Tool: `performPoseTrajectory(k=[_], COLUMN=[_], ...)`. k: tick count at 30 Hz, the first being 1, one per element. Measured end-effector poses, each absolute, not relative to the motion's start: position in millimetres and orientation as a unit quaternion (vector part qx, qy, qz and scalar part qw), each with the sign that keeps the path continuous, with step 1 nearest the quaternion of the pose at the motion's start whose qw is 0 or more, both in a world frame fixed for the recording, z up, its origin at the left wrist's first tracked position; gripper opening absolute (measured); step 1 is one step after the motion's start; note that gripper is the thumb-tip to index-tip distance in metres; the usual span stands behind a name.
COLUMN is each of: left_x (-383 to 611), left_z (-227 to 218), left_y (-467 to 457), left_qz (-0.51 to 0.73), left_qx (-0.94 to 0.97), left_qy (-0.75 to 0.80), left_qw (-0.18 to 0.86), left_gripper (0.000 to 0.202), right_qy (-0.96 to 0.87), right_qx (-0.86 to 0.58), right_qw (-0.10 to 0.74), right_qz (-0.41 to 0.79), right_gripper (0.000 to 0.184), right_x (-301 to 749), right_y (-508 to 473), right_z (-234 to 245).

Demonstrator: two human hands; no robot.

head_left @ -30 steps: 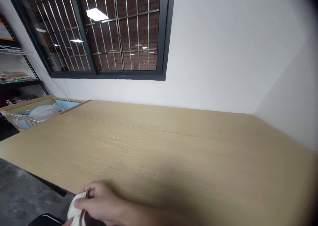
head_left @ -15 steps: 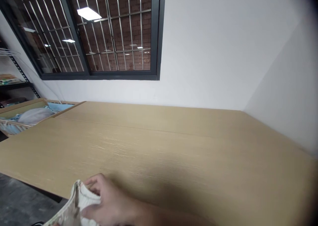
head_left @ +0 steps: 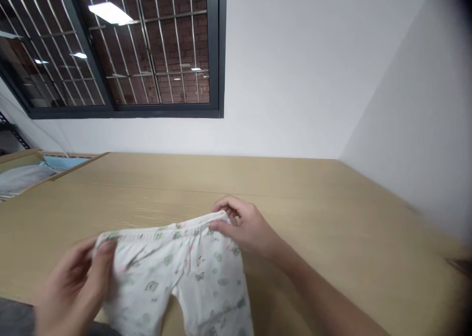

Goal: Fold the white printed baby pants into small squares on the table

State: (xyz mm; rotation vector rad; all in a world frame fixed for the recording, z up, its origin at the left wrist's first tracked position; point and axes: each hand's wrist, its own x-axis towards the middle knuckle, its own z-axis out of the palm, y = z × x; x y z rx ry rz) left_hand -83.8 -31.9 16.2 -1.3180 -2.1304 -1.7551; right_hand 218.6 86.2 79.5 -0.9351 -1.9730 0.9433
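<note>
A pair of small white pants with a green and pink print hangs spread out between my hands, its elastic waistband uppermost and the legs running off the bottom edge. My left hand pinches the left end of the waistband, thumb in front; it is a little blurred. At the other end, my right hand grips the waistband corner between thumb and fingers. Both hands are over the wooden table. The lower ends of the legs are out of view.
A wooden-railed crib with blue and pale bedding adjoins the table at the far left. Behind the table stands a white wall with a dark-framed barred window. A side wall bounds the right.
The pants have come up from the lower left into the middle, now stretched out flat by the waistband. My right hand moved right and up; my left hand has come into clear view.
</note>
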Motion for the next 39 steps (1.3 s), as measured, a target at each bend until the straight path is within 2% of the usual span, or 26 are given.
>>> performPoseTrajectory(k=[3,5,11,21,29,39], left_x=[-73,-70,-66,-64,-65,-51], left_z=[34,32,-10,-66,-78,-74], left_y=[22,55,133,203,230,256], left_qz=[-0.557,-0.522,-0.359,-0.304,-0.281,-0.252], left_qx=[-0.485,-0.534,-0.686,-0.693,-0.684,-0.64], left_qy=[-0.674,-0.663,-0.625,-0.645,-0.67,-0.724], left_qw=[-0.02,-0.055,-0.097,-0.105,-0.068,-0.061], left_gripper=[0.05,0.051,0.042,0.023,0.023,0.028], right_qy=[-0.786,-0.785,-0.784,-0.78,-0.791,-0.78], right_qx=[-0.388,-0.404,-0.448,-0.512,-0.513,-0.548], right_qw=[0.385,0.386,0.37,0.314,0.3,0.286], right_qz=[0.287,0.266,0.22,0.175,0.145,0.096], right_gripper=[0.014,0.017,0.023,0.028,0.023,0.028], right_x=[237,245,254,248,241,236], right_y=[110,129,187,249,275,290], right_z=[75,63,4,-70,-87,-88])
